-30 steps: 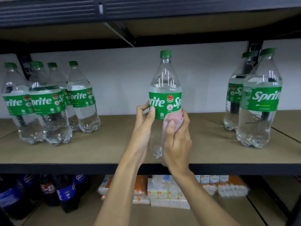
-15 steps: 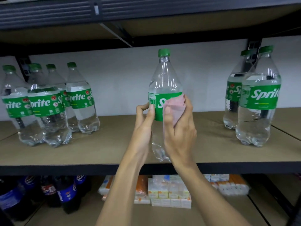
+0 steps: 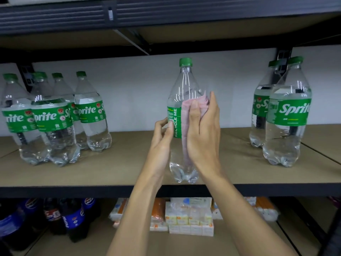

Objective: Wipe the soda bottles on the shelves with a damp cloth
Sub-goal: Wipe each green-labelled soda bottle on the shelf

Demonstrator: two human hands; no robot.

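Item under work: a clear ribbed plastic soda bottle with green screw cap and green wrap label (image 3: pixel 181 89), upright, mid-shelf, its lobed base at the near edge of the brown fibreboard shelf (image 3: pixel 120 163). Whether the base rests on the board or is lifted cannot be told. A thin, limp pink cloth (image 3: pixel 185 117) lies against the label and hangs down the body.

The right hand (image 3: pixel 203 139) wraps the bottle's right side, thumb and fingers curled over the cloth and pressing it to the plastic. The left hand (image 3: pixel 162 143) grips the left side at label height with curled fingertips.

Surroundings: four matching bottles clustered at left (image 3: pixel 53 119), well apart; two more at right (image 3: pixel 287 117). A black ribbed metal beam (image 3: pixel 166 13) runs overhead. Below, partly hidden by the forearms, dark cola bottles (image 3: pixel 72 218) and stacked pale cartons (image 3: pixel 190 220).
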